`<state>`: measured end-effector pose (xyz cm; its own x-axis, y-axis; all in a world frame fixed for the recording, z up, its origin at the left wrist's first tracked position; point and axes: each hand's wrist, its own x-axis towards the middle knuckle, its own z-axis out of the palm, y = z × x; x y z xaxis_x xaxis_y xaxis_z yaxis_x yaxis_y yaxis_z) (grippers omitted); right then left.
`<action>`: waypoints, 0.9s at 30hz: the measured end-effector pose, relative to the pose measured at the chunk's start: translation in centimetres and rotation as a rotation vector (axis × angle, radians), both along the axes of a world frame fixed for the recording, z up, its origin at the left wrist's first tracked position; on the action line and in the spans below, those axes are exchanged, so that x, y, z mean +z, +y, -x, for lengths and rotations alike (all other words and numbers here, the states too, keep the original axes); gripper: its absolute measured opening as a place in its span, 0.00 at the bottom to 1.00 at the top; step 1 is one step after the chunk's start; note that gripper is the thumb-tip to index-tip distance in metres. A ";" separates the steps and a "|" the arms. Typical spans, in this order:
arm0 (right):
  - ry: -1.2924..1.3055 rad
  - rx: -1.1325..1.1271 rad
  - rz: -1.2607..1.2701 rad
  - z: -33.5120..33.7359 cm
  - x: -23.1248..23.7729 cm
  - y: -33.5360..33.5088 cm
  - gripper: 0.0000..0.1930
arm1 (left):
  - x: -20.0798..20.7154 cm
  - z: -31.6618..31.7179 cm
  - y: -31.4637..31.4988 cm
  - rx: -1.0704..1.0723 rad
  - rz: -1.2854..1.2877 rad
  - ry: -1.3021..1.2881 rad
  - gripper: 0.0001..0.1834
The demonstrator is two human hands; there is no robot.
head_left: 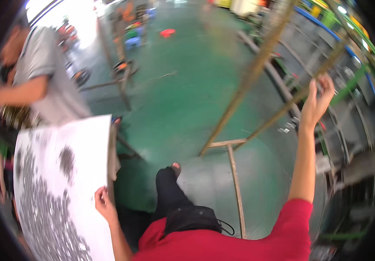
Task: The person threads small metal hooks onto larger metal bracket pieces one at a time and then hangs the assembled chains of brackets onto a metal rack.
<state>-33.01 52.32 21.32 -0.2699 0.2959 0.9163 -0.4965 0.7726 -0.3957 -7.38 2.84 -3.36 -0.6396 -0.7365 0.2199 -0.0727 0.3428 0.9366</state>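
Observation:
My left hand [104, 203] is at the right edge of a white-topped table [92, 148], its thumb and fingers drawn together. A tiny dark spot shows at those fingertips, too small to name. Many small, shiny grey metal-looking pieces [50, 213] lie spread over the white top, with a darker patch [67, 161] of small bits farther up. My right hand [318, 99] is raised at the end of an outstretched arm, in front of a slanting pole. Its fingers are loosely curled, with a gap to the thumb and nothing visible between them.
A person in a grey shirt [50, 52] stands beyond the table at the left. Tall brown poles on a frame [235, 174] rise from the green floor [174, 100] at the right. Racks with green and blue rails [348, 82] line the right side. Some small bright pieces [287, 127] show below my right hand.

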 end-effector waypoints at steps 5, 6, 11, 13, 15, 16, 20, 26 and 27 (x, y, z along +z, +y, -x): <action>-0.427 0.255 -0.203 -4.3 -12.0 -10.6 0.16 | -0.2 -1.6 0.5 0.150 -0.001 0.040 0.07; -0.491 0.363 -0.221 -5.8 -14.3 -13.1 0.16 | -0.1 -2.4 0.0 0.132 -0.036 0.086 0.06; -0.586 0.800 -0.514 -10.8 -19.6 -28.8 0.16 | -3.0 -6.7 -4.6 0.265 -0.088 0.133 0.07; -0.627 1.071 -0.599 -11.7 -21.5 -35.2 0.15 | -4.7 -8.3 -6.5 0.413 -0.141 0.126 0.07; -0.661 1.293 -0.596 -13.2 -22.3 -41.2 0.14 | -5.0 -8.6 -7.4 0.485 -0.233 0.195 0.07; -0.689 1.383 -0.631 -13.3 -22.7 -43.7 0.13 | -5.1 -8.3 -7.4 0.515 -0.317 0.266 0.07; -0.718 1.492 -0.804 -11.7 -24.4 -54.1 0.20 | -5.4 -7.2 -7.4 0.495 -0.186 0.210 0.07; -0.943 1.188 -1.032 -5.6 -24.1 -68.4 0.40 | -5.3 -7.2 -7.7 0.534 -0.216 0.193 0.07; -0.934 1.202 -1.035 -4.9 -24.0 -69.5 0.40 | -5.3 -7.1 -7.6 0.535 -0.237 0.192 0.06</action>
<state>-28.06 -17.18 -2.65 -0.3516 -0.9357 0.0295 -0.8223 0.2937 -0.4874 -0.25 -4.71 -8.66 -0.1335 -0.9873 0.0856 0.0004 0.0863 0.9963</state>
